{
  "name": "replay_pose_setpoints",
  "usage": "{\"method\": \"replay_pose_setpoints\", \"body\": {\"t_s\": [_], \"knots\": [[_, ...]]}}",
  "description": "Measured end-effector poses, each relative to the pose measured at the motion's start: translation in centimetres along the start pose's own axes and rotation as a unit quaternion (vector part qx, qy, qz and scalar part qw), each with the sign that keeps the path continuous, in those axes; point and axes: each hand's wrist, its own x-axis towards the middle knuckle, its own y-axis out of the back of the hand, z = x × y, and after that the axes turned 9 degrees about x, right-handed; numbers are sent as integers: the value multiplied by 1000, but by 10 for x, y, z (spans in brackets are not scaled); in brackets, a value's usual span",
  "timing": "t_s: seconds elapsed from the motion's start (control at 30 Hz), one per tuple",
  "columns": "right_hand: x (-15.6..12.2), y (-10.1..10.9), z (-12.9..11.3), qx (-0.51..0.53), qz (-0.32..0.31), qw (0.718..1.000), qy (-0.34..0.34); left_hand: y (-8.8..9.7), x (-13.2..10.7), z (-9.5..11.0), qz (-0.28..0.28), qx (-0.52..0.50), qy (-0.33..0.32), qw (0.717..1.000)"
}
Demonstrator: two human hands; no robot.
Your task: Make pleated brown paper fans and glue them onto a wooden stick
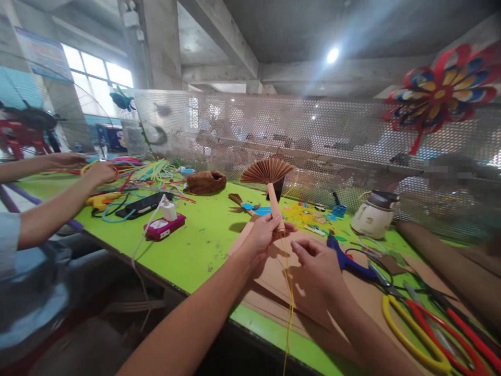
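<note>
My left hand (264, 237) is closed around the lower end of a brown pleated paper fan (276, 201), held upright with its folds spread at the top. Yellow thread (290, 292) hangs from the fan's base, down past the table edge. Close by on the right, my right hand (319, 261) has its fingers curled together; whatever may be between the fingertips is too small to make out. Beneath both hands lie sheets of brown paper (274, 305). A second brown paper piece with a blue band (248, 206) rests just beyond my left hand.
Scissors with yellow handles (410, 339) and a blue-handled tool (354, 265) lie at right, near a white jar (373, 216). A purple power strip (166, 227) and its cable sit left. Another person's arm (58, 201) reaches over coloured strips. A perforated metal screen (250, 125) stands behind.
</note>
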Motion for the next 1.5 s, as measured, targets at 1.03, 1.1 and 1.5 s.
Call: {"method": "replay_pose_setpoints", "body": {"t_s": [1.03,1.1,1.5], "knots": [[-9,-23,22,121,-18,989,-77,-5,-4,3,-11,3,1,1000],[-11,-25,25,133,-20,987,-84,-5,-4,2,-6,-1,0,1000],[-13,-17,8,188,-129,962,-147,-2,-2,3,12,-26,-1,1000]]}}
